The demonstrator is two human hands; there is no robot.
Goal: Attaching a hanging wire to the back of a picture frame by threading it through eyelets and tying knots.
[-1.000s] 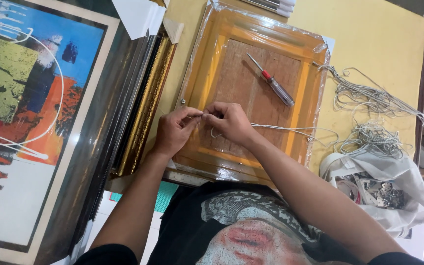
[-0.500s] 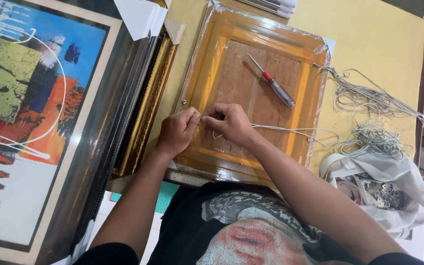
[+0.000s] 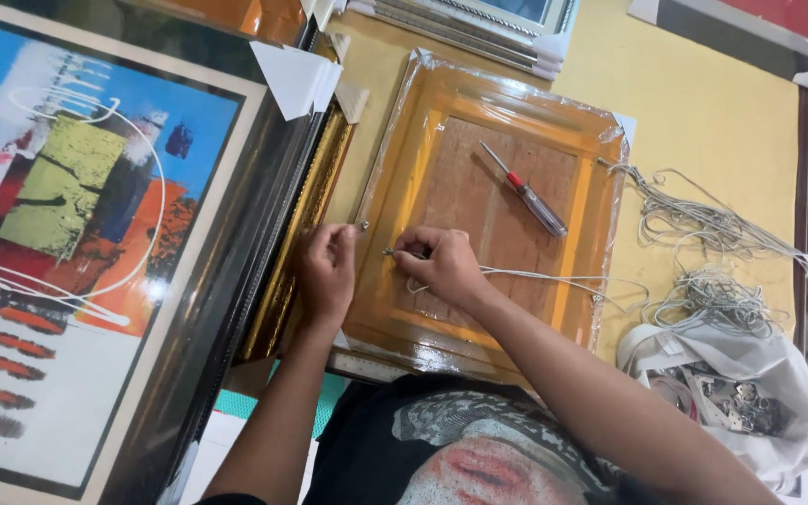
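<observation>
Hands are working close together at the near left edge of a plastic-wrapped orange frame (image 3: 516, 122) lying face down: the left hand (image 3: 327, 271) is pinching by a small metal hanger (image 3: 363, 225), the right hand (image 3: 441, 266) is pinching white cord (image 3: 554, 278). Cord could be slipping free if tension drops, and the screwdriver (image 3: 526, 192) lying farther back could be rolling off, judging by its loose position.

Abstract painting (image 3: 77, 243), screwdriver (image 3: 526, 192), perhaps hardware bag (image 3: 741, 393)

A yellow table (image 3: 703, 103) carries a wrapped orange picture frame (image 3: 404, 187) lying face down at its centre. At three o'clock from the frame lies a tangle of white cord (image 3: 703, 234); at five o'clock, a white bag (image 3: 750, 393) of metal fittings. At nine o'clock, gilt frames (image 3: 301, 234) are stacked.
</observation>
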